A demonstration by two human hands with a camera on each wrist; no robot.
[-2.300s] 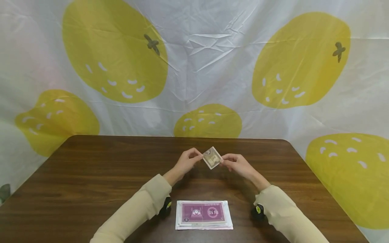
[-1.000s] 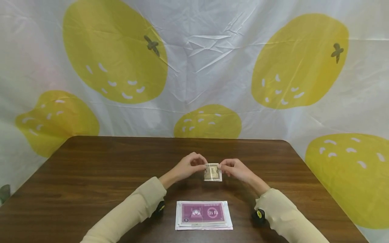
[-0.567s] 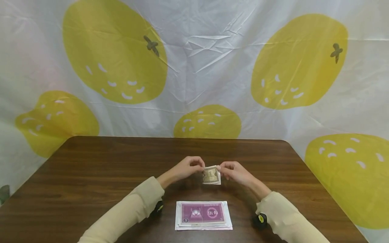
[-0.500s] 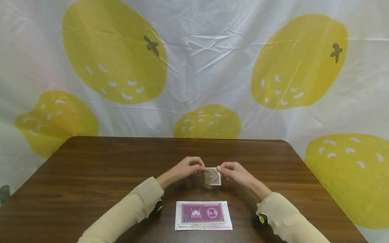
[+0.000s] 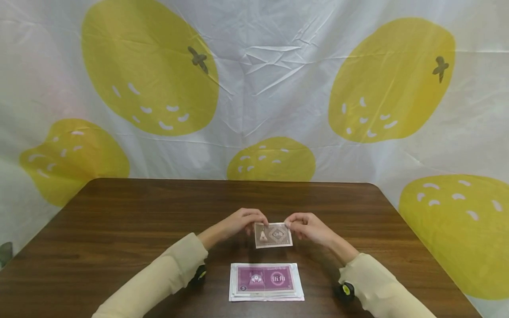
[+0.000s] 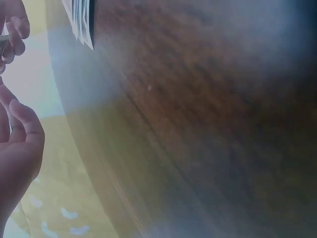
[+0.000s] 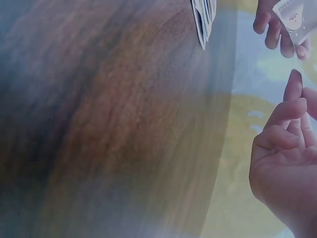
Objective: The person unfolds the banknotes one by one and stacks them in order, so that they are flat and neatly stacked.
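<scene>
A small brown banknote (image 5: 273, 235) is spread flat between my two hands above the table, its printed face toward the head camera. My right hand (image 5: 312, 227) pinches its upper right corner between thumb and index finger. My left hand (image 5: 240, 222) holds it at the top edge, left of the middle, with the fingertips right at the edge and part of the hand hidden behind the note. In the right wrist view the note (image 7: 295, 17) overlaps the left fingers. Nearer to me lies a stack of banknotes (image 5: 266, 279), a purple note on top and larger pale ones under it.
The brown wooden table (image 5: 139, 221) reaches back to a white curtain (image 5: 270, 101) printed with yellow fruit. Black wrist devices with a yellow-green mark sit at both cuffs, the left one (image 5: 199, 274) and the right one (image 5: 345, 291) flanking the stack.
The brown note was a small folded square; it has opened out to a wider rectangle showing another printed face. Both hands have come lower, and the left has shifted along the top edge.
</scene>
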